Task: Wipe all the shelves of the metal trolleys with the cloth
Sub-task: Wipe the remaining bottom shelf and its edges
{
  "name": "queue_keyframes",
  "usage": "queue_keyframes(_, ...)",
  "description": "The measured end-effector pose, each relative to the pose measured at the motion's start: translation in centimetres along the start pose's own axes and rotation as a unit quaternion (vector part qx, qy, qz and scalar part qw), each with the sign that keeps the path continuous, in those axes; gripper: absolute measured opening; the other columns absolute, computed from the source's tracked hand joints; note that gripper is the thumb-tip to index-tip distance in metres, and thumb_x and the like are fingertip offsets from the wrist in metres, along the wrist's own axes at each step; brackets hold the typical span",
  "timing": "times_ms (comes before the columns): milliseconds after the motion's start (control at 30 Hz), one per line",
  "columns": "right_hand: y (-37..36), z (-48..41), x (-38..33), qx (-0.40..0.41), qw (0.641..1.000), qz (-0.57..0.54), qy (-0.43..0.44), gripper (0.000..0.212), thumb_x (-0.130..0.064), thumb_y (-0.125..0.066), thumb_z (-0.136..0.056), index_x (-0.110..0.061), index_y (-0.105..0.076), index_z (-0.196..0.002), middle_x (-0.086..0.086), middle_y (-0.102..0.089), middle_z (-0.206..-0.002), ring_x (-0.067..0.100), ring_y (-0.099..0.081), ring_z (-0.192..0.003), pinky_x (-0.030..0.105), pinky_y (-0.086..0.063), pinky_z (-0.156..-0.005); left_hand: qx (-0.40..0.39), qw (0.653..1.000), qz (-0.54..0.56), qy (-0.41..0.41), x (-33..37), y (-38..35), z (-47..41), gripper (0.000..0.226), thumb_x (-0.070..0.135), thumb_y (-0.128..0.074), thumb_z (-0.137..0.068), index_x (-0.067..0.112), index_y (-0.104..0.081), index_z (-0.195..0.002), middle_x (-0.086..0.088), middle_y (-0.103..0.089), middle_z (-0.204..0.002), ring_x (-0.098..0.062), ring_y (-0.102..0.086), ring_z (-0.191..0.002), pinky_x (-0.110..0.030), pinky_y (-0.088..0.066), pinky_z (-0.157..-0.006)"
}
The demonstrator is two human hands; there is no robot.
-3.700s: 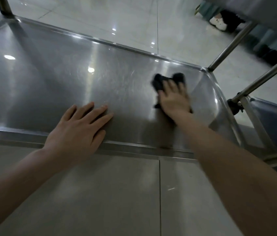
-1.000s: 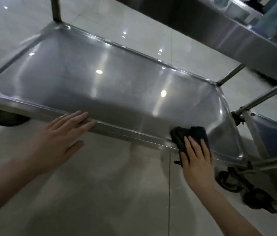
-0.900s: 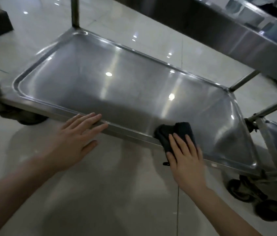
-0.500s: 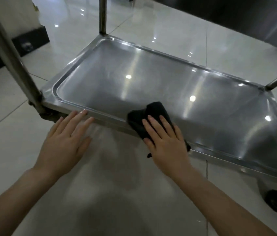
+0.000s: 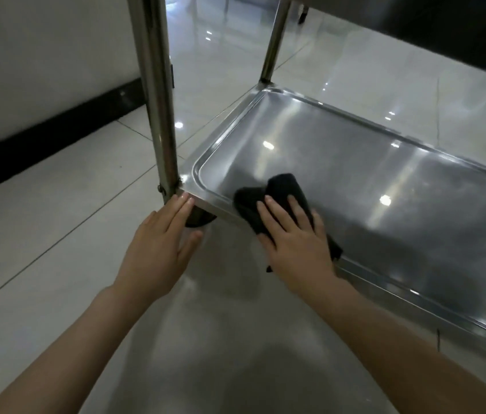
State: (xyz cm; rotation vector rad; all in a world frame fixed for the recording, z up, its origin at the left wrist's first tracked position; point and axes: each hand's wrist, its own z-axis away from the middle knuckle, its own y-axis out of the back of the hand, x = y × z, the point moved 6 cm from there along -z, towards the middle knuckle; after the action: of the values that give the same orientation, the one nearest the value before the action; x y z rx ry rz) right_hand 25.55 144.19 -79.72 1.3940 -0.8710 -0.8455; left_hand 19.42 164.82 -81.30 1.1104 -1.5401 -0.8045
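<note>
The bottom shelf (image 5: pixel 370 174) of a metal trolley fills the right half of the head view, shiny and low over the floor. A black cloth (image 5: pixel 277 192) lies over its near rim close to the near left corner. My right hand (image 5: pixel 295 246) presses flat on the cloth, fingers spread forward. My left hand (image 5: pixel 161 249) is open, its fingertips touching the shelf's near left corner beside the upright post (image 5: pixel 158 94).
A second post (image 5: pixel 274 40) rises at the far left corner. A wheel (image 5: pixel 200 219) sits under the near corner. The dark underside of an upper shelf (image 5: pixel 444 28) hangs at top right. A white wall with black skirting (image 5: pixel 50 121) runs on the left. Glossy floor tiles surround the trolley.
My right hand has slid the cloth leftward along the near rim, from the right end to near the left corner. My left hand moved left along the rim to the corner post.
</note>
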Motion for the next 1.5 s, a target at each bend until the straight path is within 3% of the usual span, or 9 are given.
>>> queue_keyframes(133, -0.1, -9.0, -7.9, -0.019, 0.994, -0.063, 0.091, 0.054, -0.047, -0.025, -0.103, -0.034, -0.012, -0.154, -0.011, -0.009, -0.163, 0.019, 0.005, -0.150, 0.052, 0.001, -0.119, 0.022, 1.000, 0.000, 0.004, 0.3, 0.8, 0.0, 0.064, 0.052, -0.027, -0.098, 0.012, -0.034, -0.148, -0.006, -0.032, -0.155, -0.022, -0.034, -0.141, -0.033, -0.024, -0.114)
queue_keyframes(300, -0.5, -5.7, -5.2, 0.001, 0.995, -0.027, 0.097, 0.055, -0.050, -0.017, -0.103, -0.035, -0.007, -0.155, -0.014, -0.006, -0.163, 0.015, 0.007, -0.150, 0.048, 0.000, -0.120, 0.052, 0.997, 0.043, 0.030, 1.1, 0.8, -1.1, 0.062, 0.048, -0.030, -0.097, 0.012, -0.033, -0.148, -0.005, -0.028, -0.156, -0.018, -0.028, -0.142, -0.030, -0.022, -0.113)
queue_keyframes(500, -0.4, 5.9, 12.4, -0.056, 0.993, 0.033, -0.102, 0.061, -0.049, -0.001, -0.100, -0.027, -0.007, -0.156, -0.009, 0.003, -0.163, 0.019, 0.006, -0.150, 0.045, -0.013, -0.119, 0.023, 0.999, 0.035, -0.016, 4.2, -1.6, -5.8, 0.058, 0.043, -0.031, -0.100, 0.011, -0.034, -0.148, -0.007, -0.030, -0.156, -0.020, -0.023, -0.145, -0.040, -0.018, -0.121)
queue_keyframes(633, 1.2, 8.3, 23.6, -0.049, 0.960, 0.007, -0.274, 0.074, -0.053, 0.001, -0.096, -0.011, -0.018, -0.154, 0.006, -0.010, -0.163, 0.023, -0.005, -0.150, 0.036, 0.001, -0.120, 0.000, 0.999, -0.044, 0.008, 3.7, -2.9, -6.8, 0.067, 0.050, -0.011, -0.097, 0.012, -0.028, -0.150, -0.007, -0.024, -0.158, -0.022, -0.011, -0.149, -0.042, -0.007, -0.121)
queue_keyframes(833, 0.0, -2.9, 24.6, -0.047, 0.951, -0.021, -0.304, 0.060, -0.052, -0.017, -0.100, -0.029, -0.010, -0.155, -0.010, -0.004, -0.164, 0.020, 0.001, -0.150, 0.050, 0.001, -0.119, -0.002, 0.998, -0.057, 0.022, 3.9, -3.4, -6.8, 0.072, 0.053, -0.002, -0.096, 0.012, -0.021, -0.152, -0.006, -0.017, -0.160, -0.023, -0.003, -0.149, -0.041, -0.004, -0.121)
queue_keyframes(1033, -0.6, -17.2, 7.4, -0.046, 0.993, -0.061, -0.091, 0.054, -0.050, -0.023, -0.102, -0.042, -0.010, -0.153, -0.025, -0.002, -0.160, 0.014, 0.006, -0.149, 0.049, 0.002, -0.118, 0.001, 0.998, -0.065, 0.013, 3.4, -3.5, -6.7, 0.071, 0.056, -0.003, -0.097, 0.014, -0.012, -0.154, -0.006, -0.008, -0.162, -0.022, 0.002, -0.149, -0.039, -0.001, -0.122)
queue_keyframes(1233, -0.3, -12.0, 2.3, -0.009, 0.989, -0.066, 0.134, 0.055, -0.060, -0.013, -0.098, -0.047, -0.013, -0.151, -0.024, -0.010, -0.159, 0.006, 0.003, -0.149, 0.040, 0.000, -0.118, 0.009, 0.998, -0.055, -0.005, 3.2, -3.4, -6.7, 0.070, 0.056, -0.010, -0.098, 0.012, -0.018, -0.153, -0.009, -0.015, -0.160, -0.023, -0.010, -0.149, -0.039, -0.007, -0.121)
queue_keyframes(1367, -0.2, -8.5, 12.8, 0.030, 0.998, -0.043, -0.019, 0.059, -0.055, -0.022, -0.099, -0.033, -0.021, -0.153, -0.013, -0.015, -0.161, 0.016, -0.013, -0.149, 0.043, -0.015, -0.119, 0.009, 0.999, -0.042, -0.001, 3.3, -3.5, -6.6, 0.069, 0.055, -0.007, -0.099, 0.013, -0.018, -0.153, -0.008, -0.014, -0.161, -0.023, -0.009, -0.149, -0.041, -0.007, -0.121)
queue_keyframes(1500, 0.1, -11.9, 19.7, 0.021, 0.973, -0.042, -0.226, 0.059, -0.049, -0.033, -0.101, -0.025, -0.023, -0.154, -0.003, 0.010, -0.163, 0.028, -0.015, -0.148, 0.045, -0.012, -0.120, -0.001, 0.999, -0.039, 0.009, 3.3, -3.7, -6.6, 0.068, 0.054, -0.002, -0.098, 0.015, -0.006, -0.154, -0.006, -0.006, -0.162, -0.022, 0.000, -0.149, -0.042, -0.006, -0.121)
